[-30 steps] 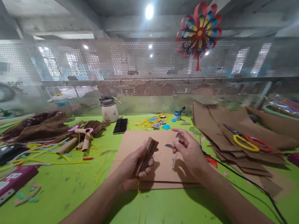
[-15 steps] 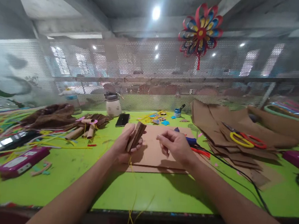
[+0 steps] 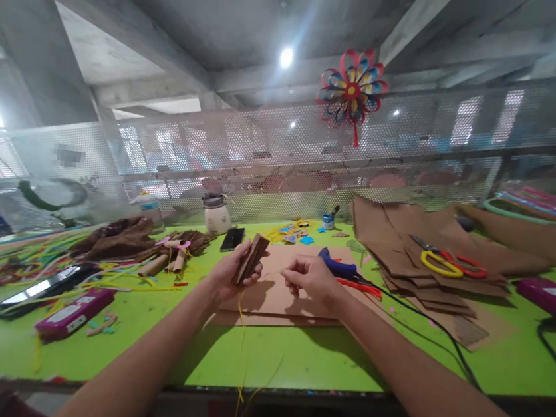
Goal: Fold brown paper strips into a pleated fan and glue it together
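Note:
My left hand (image 3: 224, 277) is closed around a folded piece of brown corrugated paper (image 3: 252, 259), held tilted above a tan cardboard sheet (image 3: 271, 305). A thin yellow string (image 3: 241, 306) hangs below that hand and trails past the table's front edge. To the right, apart from the brown paper, my right hand (image 3: 311, 278) has its thumb and fingers pinched together; whatever sits between them is too small to make out. Just beyond the right hand lies a blue glue gun (image 3: 340, 267) with a black cord, beside something orange-red (image 3: 359, 288).
Brown paper sheets (image 3: 404, 249) with yellow-and-red scissors (image 3: 445, 262) on them lie right. Left are rolled brown tubes (image 3: 154, 265), a purple box-shaped device (image 3: 75, 314) and colourful strips. A phone (image 3: 233, 239), bottle (image 3: 215, 215) and small blue jar (image 3: 327, 221) stand farther back.
The camera view has tilted up and shifted left. My right hand has come slightly nearer the left, uncovering more of the glue gun. My left hand keeps its hold on the brown paper.

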{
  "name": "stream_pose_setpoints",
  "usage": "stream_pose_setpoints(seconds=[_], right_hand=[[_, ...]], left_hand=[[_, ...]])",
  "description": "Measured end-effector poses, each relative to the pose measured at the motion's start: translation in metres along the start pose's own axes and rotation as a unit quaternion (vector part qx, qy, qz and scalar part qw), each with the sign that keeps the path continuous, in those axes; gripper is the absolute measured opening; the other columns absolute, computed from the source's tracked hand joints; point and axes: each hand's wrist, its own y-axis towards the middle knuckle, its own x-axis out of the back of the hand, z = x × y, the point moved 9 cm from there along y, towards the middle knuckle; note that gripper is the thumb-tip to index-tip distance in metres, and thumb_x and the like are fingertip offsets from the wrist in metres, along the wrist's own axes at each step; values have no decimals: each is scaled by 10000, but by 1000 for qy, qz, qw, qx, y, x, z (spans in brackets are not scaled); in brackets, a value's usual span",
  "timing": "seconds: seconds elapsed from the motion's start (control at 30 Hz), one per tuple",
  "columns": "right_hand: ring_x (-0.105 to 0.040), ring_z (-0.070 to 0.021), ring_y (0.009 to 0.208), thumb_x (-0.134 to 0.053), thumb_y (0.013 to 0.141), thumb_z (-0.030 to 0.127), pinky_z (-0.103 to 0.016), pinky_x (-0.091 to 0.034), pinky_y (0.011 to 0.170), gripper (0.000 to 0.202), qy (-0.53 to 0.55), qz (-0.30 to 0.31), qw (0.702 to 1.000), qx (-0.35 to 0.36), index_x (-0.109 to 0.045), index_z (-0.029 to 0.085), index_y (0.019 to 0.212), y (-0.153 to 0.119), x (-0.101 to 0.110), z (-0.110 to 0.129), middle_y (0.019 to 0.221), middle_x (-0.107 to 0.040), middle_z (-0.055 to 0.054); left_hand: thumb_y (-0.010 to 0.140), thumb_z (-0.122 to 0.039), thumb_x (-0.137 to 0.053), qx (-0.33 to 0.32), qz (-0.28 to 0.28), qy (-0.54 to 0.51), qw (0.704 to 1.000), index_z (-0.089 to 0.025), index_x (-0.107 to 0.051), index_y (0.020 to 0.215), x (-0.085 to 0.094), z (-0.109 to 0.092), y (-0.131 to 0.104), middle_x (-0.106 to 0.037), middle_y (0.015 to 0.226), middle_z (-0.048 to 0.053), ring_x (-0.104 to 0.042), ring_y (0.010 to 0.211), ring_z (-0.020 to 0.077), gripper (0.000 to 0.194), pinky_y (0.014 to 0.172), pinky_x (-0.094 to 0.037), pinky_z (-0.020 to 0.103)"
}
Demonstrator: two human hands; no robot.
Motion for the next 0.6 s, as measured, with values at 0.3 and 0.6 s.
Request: stream_pose_setpoints(seconds=[0.3, 0.6], right_hand=[[-268, -43, 306, -482, 817, 535, -193, -206, 334, 432, -11, 99, 994, -41, -427, 182, 574, -8, -17, -1, 377, -352, 93], [-470, -54, 548, -663, 749, 309, -175, -378, 531, 200, -77, 372, 924, -39, -631, 114, 781, -49, -80, 4, 623, -531, 36]], left_hand=[[888, -485, -385, 5, 46, -31, 998, -96, -571, 1007, -15, 23, 15, -559, 567, 35, -481, 393, 73, 447, 320, -319, 132], [871, -510, -403, 8, 53, -47, 997, -97, -570, 1009, -11, 32, 10, -556, 562, 28, -469, 383, 63, 466, 329, -308, 126]])
